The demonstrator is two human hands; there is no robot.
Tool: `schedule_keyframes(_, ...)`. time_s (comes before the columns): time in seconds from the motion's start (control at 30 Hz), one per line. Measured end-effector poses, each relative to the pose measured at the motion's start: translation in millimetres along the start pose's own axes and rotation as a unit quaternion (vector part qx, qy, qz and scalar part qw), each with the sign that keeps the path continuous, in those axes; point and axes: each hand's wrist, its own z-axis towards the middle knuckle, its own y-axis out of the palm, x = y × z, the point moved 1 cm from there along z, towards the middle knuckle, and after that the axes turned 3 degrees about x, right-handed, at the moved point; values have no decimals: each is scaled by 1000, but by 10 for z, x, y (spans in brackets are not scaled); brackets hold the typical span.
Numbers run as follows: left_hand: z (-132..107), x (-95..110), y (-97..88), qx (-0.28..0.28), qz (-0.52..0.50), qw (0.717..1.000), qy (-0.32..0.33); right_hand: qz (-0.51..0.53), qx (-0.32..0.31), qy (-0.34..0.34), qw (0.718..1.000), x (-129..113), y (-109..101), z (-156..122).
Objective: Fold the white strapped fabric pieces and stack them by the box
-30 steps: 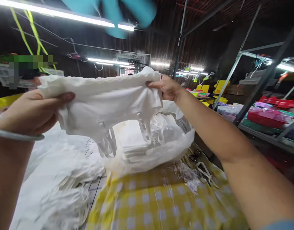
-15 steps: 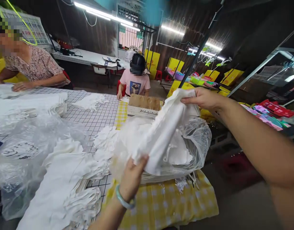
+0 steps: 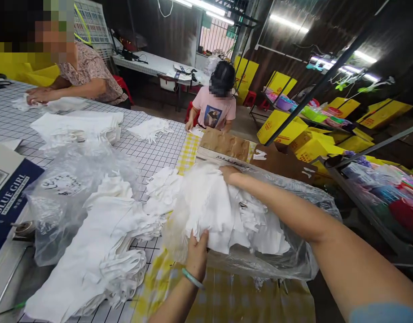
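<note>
A white garment (image 3: 213, 206) lies on top of more white pieces inside an open clear plastic bag (image 3: 294, 260) on the table. My left hand (image 3: 197, 253), with a pale bangle on the wrist, grips the garment's near end. My right hand (image 3: 228, 173) holds its far end, pressed down into the pile. To the left of the bag lies a long stack of white garments (image 3: 98, 251) with elastic straps.
A second clear bag (image 3: 65, 188), a dark blue box (image 3: 7, 202) and more white stacks (image 3: 78, 128) sit on the checked table. One person (image 3: 81, 76) works at the far left; another in a pink shirt (image 3: 215, 110) sits behind a cardboard box (image 3: 226, 146). Metal shelving (image 3: 378, 188) stands right.
The garment was first held stretched out at eye level, then folded lengthwise and brought down. Now both hands have lowered it onto the pile in the bag.
</note>
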Motion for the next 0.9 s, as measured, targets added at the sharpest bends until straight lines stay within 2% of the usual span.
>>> schedule_keyframes(0.07, -14, 76, 156, 48, -92, 995, -4, -24, 30, -7, 999, -66, 48, 102)
schedule_keyframes(0.13, 38, 135, 282, 76, -125, 989, -14, -43, 67, -25, 997, -124, 93, 178)
schedule_keyframes(0.2, 117, 145, 330, 100, -139, 985, -22, -56, 89, -42, 994, -140, 161, 238)
schedule_keyframes(0.27, 165, 111, 291, 100, -130, 986, -24, -64, 96, -51, 992, -92, 234, 293)
schedule_keyframes(0.33, 152, 64, 178, 74, -87, 993, -26, -69, 96, -61, 991, 0, 281, 344)
schedule_keyframes(0.4, 103, 48, 23, 51, 22, 998, -7, -70, 92, -73, 991, 100, 294, 391)
schedule_keyframes(0.43, 86, 67, -53, 52, 100, 993, 35, -71, 87, -83, 990, 142, 292, 410)
schedule_keyframes(0.47, 84, 106, -113, 65, 187, 974, 106, -75, 83, -98, 989, 173, 286, 428)
schedule_keyframes(0.5, 104, 163, -145, 84, 274, 937, 197, -84, 80, -118, 986, 194, 279, 443)
schedule_keyframes(0.57, 217, 292, -95, 94, 421, 816, 386, -107, 78, -162, 978, 208, 255, 468)
schedule_keyframes(0.6, 307, 344, -14, 70, 478, 750, 452, -116, 74, -181, 974, 206, 238, 478)
schedule_keyframes(0.67, 515, 388, 211, -24, 576, 643, 505, -115, 63, -190, 973, 188, 188, 484)
schedule_keyframes(0.7, 609, 383, 323, -60, 612, 605, 506, -105, 65, -174, 977, 172, 157, 475)
schedule_keyframes(0.77, 738, 334, 493, -89, 659, 563, 491, -81, 86, -120, 986, 116, 106, 415)
schedule_keyframes(0.83, 779, 268, 568, -81, 678, 551, 479, -65, 118, -65, 989, 28, 109, 288)
schedule_keyframes(0.9, 767, 220, 574, -70, 686, 547, 475, -46, 146, -59, 986, -70, 190, 117)
